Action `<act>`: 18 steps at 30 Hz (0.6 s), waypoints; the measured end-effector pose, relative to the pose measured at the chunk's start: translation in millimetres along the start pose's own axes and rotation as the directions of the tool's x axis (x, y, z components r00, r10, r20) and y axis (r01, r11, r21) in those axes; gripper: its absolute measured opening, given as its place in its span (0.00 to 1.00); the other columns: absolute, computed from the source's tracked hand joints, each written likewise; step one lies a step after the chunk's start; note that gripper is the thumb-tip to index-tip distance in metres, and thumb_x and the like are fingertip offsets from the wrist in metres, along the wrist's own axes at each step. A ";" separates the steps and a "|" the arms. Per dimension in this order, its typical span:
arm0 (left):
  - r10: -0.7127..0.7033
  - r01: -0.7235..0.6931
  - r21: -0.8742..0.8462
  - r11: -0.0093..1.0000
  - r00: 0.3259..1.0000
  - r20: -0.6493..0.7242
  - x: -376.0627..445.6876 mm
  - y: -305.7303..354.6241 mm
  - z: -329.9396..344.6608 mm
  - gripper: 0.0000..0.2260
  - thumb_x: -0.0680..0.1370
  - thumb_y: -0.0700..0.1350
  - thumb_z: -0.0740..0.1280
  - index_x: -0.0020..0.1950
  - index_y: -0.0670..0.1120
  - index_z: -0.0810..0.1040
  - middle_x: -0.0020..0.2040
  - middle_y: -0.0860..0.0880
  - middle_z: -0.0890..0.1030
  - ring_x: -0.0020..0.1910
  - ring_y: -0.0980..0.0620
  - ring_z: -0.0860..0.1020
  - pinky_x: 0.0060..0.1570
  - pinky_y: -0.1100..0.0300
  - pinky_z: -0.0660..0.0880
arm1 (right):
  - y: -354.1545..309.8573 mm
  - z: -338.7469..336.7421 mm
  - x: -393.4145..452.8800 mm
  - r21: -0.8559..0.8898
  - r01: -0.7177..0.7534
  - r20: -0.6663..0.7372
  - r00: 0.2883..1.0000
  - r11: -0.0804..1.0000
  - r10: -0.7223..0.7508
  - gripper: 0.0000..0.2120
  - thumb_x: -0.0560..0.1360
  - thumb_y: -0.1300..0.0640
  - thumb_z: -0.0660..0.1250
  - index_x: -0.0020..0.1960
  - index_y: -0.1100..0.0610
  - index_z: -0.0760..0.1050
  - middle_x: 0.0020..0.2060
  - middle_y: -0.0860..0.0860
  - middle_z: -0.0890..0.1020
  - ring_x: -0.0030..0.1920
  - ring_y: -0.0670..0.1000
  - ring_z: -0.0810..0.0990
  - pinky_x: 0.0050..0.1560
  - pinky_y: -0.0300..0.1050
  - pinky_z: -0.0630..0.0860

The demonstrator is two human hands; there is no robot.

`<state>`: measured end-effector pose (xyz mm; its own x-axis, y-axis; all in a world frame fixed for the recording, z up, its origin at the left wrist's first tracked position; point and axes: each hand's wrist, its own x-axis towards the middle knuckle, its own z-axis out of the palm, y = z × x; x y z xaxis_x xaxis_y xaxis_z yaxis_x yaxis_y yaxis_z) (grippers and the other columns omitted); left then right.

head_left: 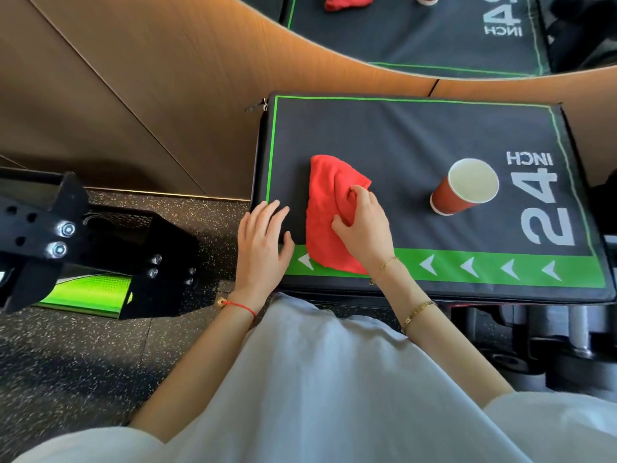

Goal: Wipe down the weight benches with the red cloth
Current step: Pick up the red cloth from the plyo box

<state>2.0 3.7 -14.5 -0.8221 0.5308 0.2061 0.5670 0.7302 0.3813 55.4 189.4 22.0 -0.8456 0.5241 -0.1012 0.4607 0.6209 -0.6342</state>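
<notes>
A crumpled red cloth (325,208) lies on the near left part of a black padded box (417,138) with green trim and "24 INCH" printed on it. My right hand (365,228) grips the cloth's right side, fingers curled into the fabric. My left hand (262,242) lies flat on the box's near left corner, fingers straight, just left of the cloth.
An empty red paper cup (462,187) stands on the box to the right of the cloth. A wooden wall with a mirror (434,31) is behind. Black gym machine parts (50,235) sit at left on speckled rubber floor; dumbbells (551,345) lie at lower right.
</notes>
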 end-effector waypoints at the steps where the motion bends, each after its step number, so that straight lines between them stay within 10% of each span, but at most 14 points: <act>1: 0.002 -0.002 -0.001 1.000 1.000 -0.001 0.0 -0.2 0.4 0.18 0.79 0.43 0.61 0.69 0.43 0.73 0.70 0.46 0.73 0.73 0.44 0.67 0.72 0.43 0.63 | 0.1 -1.1 1.1 -0.010 0.010 -0.010 1.000 1.000 -0.011 0.22 0.71 0.58 0.67 0.64 0.61 0.70 0.57 0.57 0.77 0.57 0.59 0.74 0.54 0.46 0.66; 18: 0.025 -0.026 -0.049 0.998 0.999 -0.022 -2.9 -3.1 1.2 0.17 0.78 0.42 0.63 0.67 0.45 0.75 0.69 0.47 0.74 0.73 0.45 0.67 0.73 0.43 0.62 | 4.4 -20.9 -23.7 0.339 -0.064 -0.097 0.990 0.939 0.102 0.15 0.67 0.59 0.69 0.53 0.53 0.70 0.40 0.39 0.76 0.43 0.46 0.75 0.45 0.39 0.68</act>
<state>2.8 0.4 -17.4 -0.8086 0.5394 0.2351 0.5850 0.6940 0.4197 83.1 191.9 37.6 -0.7639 0.6389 -0.0908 0.3951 0.3517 -0.8486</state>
